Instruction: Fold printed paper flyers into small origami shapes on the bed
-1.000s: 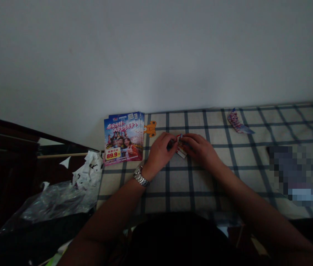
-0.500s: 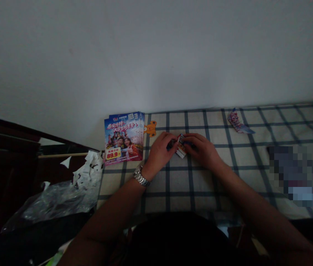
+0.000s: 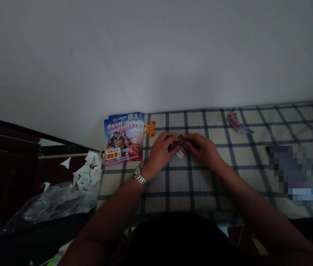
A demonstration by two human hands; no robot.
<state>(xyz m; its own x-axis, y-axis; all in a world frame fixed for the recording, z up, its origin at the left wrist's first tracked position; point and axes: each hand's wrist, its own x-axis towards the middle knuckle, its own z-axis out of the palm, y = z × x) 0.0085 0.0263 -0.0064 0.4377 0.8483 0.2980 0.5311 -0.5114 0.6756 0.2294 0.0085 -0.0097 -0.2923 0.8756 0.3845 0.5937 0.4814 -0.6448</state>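
A small folded piece of printed paper point(image 3: 181, 152) is pinched between my two hands over the checked cloth. My left hand point(image 3: 163, 149), with a metal watch at the wrist, grips its left side. From the right, the fingers of my right hand point(image 3: 202, 147) close on its upper edge. The fingers cover much of the paper; a white part with bits of red and orange shows below them. Left of my left hand lies a stack of printed flyers point(image 3: 123, 138), with an orange bear cutout point(image 3: 150, 129) beside it.
The checked cloth point(image 3: 156, 201) covers the surface up to the wall. A folded paper piece point(image 3: 238, 123) lies at the back right, and a dark, pixelated object point(image 3: 292, 173) at the right. Clear plastic wrap point(image 3: 59, 199) and torn white paper point(image 3: 88, 170) are at the left.
My fingers have shifted on the folded paper, and its visible face looks different, with a dark blue part near the right fingers. The things around my hands have stayed put.
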